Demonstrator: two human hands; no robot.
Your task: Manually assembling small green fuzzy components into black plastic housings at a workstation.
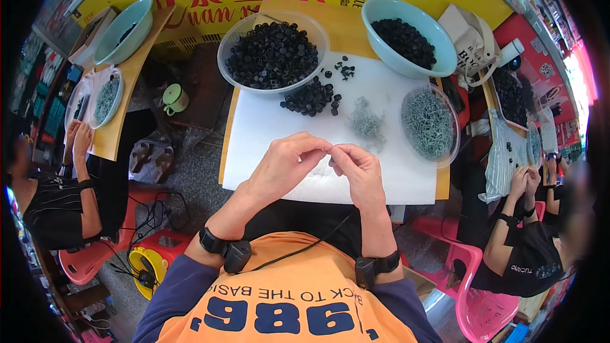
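Above the near part of a white foam sheet (267, 133), my left hand (286, 160) and my right hand (359, 170) meet at the fingertips. Both are closed in a pinch, and whatever small piece lies between them is mostly hidden. Just beyond my fingers is a loose heap of small silvery metal pieces (368, 121), too fine to name surely. A pile of small black cap-like parts (311, 98) spreads farther left, with a few more black bits (345, 70) scattered behind it.
A clear bowl (223, 71) of black parts stands at back left, a pale blue basin (406, 10) at back right. An oval clear tub (455, 128) of metal pieces sits right. Co-workers sit at side tables, left and right. A green-lidded mug (173, 96) stands left.
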